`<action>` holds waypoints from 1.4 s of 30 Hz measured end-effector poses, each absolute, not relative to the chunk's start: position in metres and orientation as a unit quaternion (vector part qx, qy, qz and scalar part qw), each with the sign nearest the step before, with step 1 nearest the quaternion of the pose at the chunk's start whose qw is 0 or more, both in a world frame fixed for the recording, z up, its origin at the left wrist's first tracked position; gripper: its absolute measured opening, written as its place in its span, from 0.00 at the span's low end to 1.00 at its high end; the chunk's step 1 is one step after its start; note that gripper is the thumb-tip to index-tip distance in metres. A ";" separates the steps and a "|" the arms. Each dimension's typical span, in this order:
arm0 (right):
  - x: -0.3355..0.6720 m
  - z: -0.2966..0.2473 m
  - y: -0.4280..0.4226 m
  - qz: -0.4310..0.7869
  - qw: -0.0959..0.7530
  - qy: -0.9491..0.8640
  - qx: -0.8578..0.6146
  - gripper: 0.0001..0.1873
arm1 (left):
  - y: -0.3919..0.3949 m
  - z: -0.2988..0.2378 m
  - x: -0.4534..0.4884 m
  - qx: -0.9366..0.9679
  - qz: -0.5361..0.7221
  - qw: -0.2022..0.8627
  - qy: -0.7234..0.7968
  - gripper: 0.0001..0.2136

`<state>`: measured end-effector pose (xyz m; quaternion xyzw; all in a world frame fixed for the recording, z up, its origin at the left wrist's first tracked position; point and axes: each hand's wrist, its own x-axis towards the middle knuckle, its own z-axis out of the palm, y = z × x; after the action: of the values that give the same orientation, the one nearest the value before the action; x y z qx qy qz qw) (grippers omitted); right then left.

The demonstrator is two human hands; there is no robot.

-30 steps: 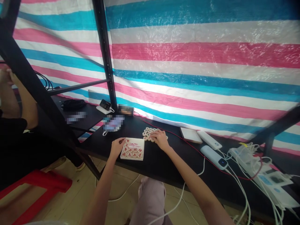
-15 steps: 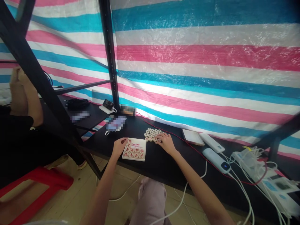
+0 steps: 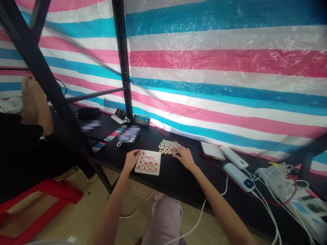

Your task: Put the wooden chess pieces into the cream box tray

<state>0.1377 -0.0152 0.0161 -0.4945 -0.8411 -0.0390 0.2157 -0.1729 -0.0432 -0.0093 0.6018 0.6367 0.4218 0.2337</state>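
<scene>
A shallow white box near the table's front edge holds several Chinese chess pieces with red characters, and pinkish marks show on its bare part. My left hand grips the box at its upper left corner, with fingertips close to the top-left piece. To the right, more round chess pieces lie packed in rows on the black table. My right hand is at the right end of their front row, thumb and fingers around a Chinese chess piece. Its fingers partly cover the pieces there.
On the right lie a white tray-like lid, a power bank, and a power strip with tangled cables. A pixelated packet and a phone are at the left. Another person's arm shows beyond the black frame.
The view has shifted slightly. The front row of loose pieces looks straighter, its end piece closer in by my right hand. My left hand stays at the box.
</scene>
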 end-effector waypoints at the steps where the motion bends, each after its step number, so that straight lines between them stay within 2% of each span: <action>1: 0.133 0.020 -0.018 -0.028 0.220 -0.844 -0.489 0.14 | -0.043 -0.009 -0.173 0.603 0.422 0.235 0.635 0.19; 4: 0.106 0.033 -0.029 0.003 0.209 -0.877 -0.433 0.13 | -0.044 -0.009 -0.172 0.601 0.422 0.237 0.636 0.19; 7: 0.067 0.043 -0.035 0.006 0.160 -0.913 -0.375 0.14 | -0.046 -0.007 -0.171 0.596 0.431 0.235 0.635 0.20; 13: 0.005 0.039 -0.031 -0.078 0.106 -0.920 -0.370 0.15 | -0.048 -0.006 -0.171 0.590 0.449 0.233 0.629 0.22; 17: -0.002 0.033 -0.027 -0.113 0.090 -0.927 -0.345 0.12 | -0.045 -0.009 -0.172 0.593 0.444 0.229 0.631 0.22; 24: 0.005 0.026 -0.020 -0.087 0.068 -0.931 -0.348 0.10 | -0.043 -0.011 -0.172 0.603 0.462 0.227 0.609 0.23; 27: 0.009 0.027 -0.017 -0.066 0.086 -0.930 -0.352 0.10 | -0.043 -0.011 -0.171 0.608 0.456 0.234 0.606 0.20; 32: 0.045 0.035 -0.016 0.003 0.238 -0.866 -0.440 0.09 | -0.043 -0.014 -0.173 0.605 0.444 0.227 0.620 0.14; 34: 0.063 0.035 -0.019 0.004 0.274 -0.832 -0.483 0.08 | -0.043 -0.016 -0.174 0.610 0.448 0.214 0.617 0.13; 38: 0.082 0.023 -0.033 -0.017 0.235 -0.841 -0.488 0.07 | -0.043 -0.015 -0.175 0.610 0.465 0.196 0.611 0.13; 42: 0.079 0.008 -0.042 -0.035 0.211 -0.863 -0.457 0.10 | -0.048 -0.009 -0.177 0.577 0.493 0.182 0.626 0.14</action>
<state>0.0787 -0.0422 0.0079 -0.4574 -0.8632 -0.0345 0.2110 -0.1773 -0.0476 -0.0093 0.5768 0.6256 0.4928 0.1819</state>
